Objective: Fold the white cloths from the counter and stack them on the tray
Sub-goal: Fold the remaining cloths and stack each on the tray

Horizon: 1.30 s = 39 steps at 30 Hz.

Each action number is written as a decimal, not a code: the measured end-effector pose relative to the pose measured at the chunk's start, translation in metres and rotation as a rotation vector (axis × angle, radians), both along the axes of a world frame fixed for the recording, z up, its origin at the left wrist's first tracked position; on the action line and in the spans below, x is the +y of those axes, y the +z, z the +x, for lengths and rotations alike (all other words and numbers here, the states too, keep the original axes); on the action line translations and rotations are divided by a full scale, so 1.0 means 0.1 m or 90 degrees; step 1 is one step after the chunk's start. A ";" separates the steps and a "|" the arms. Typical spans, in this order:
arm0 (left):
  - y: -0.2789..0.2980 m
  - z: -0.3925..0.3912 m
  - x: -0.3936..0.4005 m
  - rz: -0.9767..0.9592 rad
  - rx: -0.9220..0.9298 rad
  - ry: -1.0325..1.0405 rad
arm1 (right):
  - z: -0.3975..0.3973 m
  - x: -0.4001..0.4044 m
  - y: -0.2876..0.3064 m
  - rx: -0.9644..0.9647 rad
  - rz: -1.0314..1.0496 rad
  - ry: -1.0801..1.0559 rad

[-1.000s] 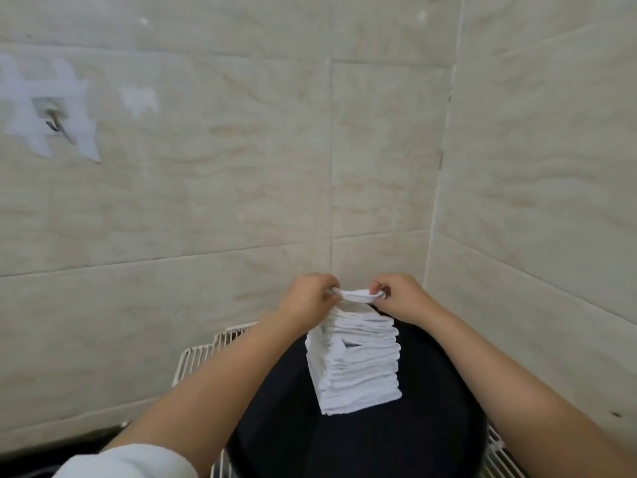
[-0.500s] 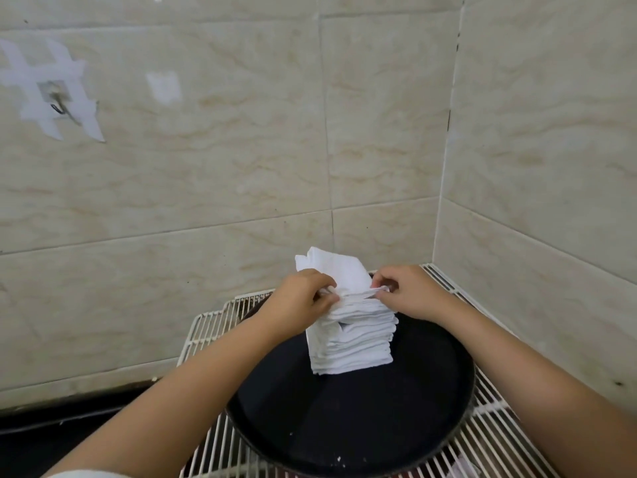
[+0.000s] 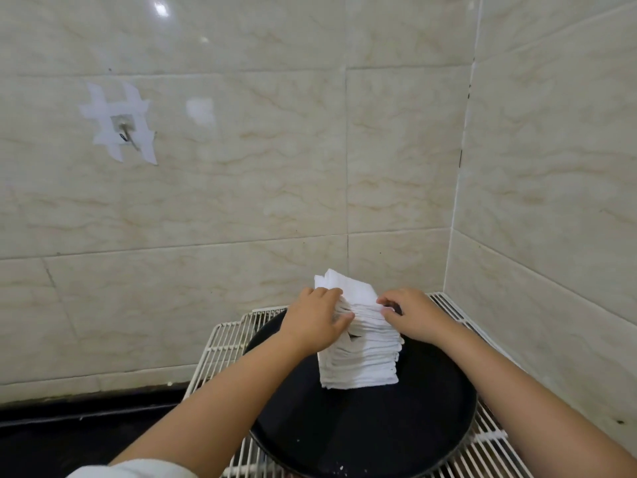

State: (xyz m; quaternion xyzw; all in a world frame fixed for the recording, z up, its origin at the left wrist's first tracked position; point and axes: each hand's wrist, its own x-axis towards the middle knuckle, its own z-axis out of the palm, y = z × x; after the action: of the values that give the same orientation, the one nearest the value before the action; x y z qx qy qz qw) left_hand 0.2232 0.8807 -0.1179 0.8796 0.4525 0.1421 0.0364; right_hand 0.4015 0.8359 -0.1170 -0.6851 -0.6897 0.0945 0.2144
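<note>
A tall stack of folded white cloths (image 3: 362,360) stands on a round black tray (image 3: 372,432) in the corner. The top cloth (image 3: 348,288) lies on the stack and juts out toward the back wall. My left hand (image 3: 315,320) presses against the stack's upper left side, fingers spread over the cloth edges. My right hand (image 3: 410,315) rests on the upper right side, its fingertips pinching the top layers. I cannot make out any unfolded cloths in this view.
The tray sits on a white wire rack (image 3: 224,343) against tiled walls that meet at the right. A taped metal hook (image 3: 125,132) is on the back wall. A dark counter (image 3: 69,439) lies lower left.
The view has tilted down, showing more of the tray and rack. The top cloth now lies on the stack, and both hands have shifted from holding it taut to pressing the stack's sides.
</note>
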 end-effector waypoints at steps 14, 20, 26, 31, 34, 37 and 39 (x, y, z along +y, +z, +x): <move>0.64 -2.40 -0.52 0.163 0.083 0.308 | -2.32 -0.06 0.67 -0.111 0.190 0.250; 0.76 -4.55 -1.72 0.177 0.125 0.548 | -4.63 -0.50 0.84 -0.104 0.241 0.452; 0.70 -6.42 -3.32 0.137 0.184 0.786 | -6.80 -1.47 0.73 -0.104 0.252 0.649; 0.54 -7.47 -4.52 0.092 0.157 0.960 | -8.27 -2.39 0.63 -0.090 0.249 0.818; 0.32 -8.05 -5.16 0.063 0.136 1.057 | -9.14 -2.93 0.51 -0.096 0.245 0.922; 0.10 -8.66 -5.72 0.025 0.135 1.147 | -10.00 -3.42 0.38 -0.095 0.235 1.010; 0.00 -9.09 -6.06 0.008 0.132 1.200 | -10.58 -3.72 0.30 -0.087 0.229 1.059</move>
State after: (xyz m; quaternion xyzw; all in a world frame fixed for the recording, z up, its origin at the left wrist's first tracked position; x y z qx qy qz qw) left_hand -0.6858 0.2750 -0.1184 0.1602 0.9766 0.0369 -0.1386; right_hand -0.6567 0.4644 -0.0870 0.0845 -0.9843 0.0683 0.1388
